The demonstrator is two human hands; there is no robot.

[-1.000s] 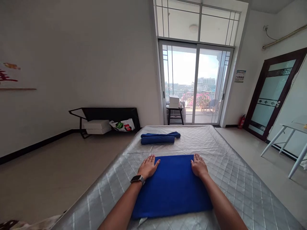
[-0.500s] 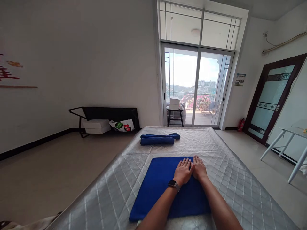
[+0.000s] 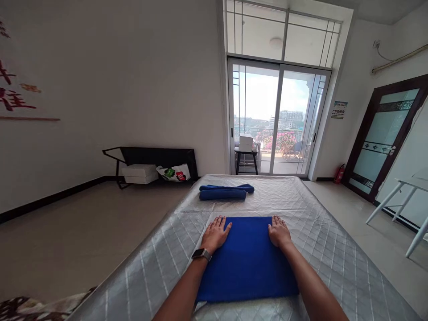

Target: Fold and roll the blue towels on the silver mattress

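Note:
A flat, folded blue cloth (image 3: 249, 263) lies on the quilted silver-grey bed cover (image 3: 150, 263) in front of me. My left hand (image 3: 216, 234), with a watch (image 3: 201, 253) on its wrist, rests on the cloth's far left corner, fingers stretched out and thumb apart. At the far right corner, my right hand (image 3: 279, 230) lies flat with its fingers extended. Neither hand grips anything. Beyond the cloth, rolled blue cloths (image 3: 223, 195) lie one against another near the far end of the bed.
Against the left wall stands a black bench (image 3: 157, 156) with white boxes (image 3: 139, 173) and a printed bag (image 3: 174, 173). Sliding glass doors (image 3: 277, 120) are behind the bed. A white table (image 3: 413, 187) is at the right, a patterned blanket (image 3: 47, 307) at lower left.
My left hand has slid left across the blue cloth, from beside my right hand to the far left corner. My right hand stays near the right corner. The view has shifted slightly.

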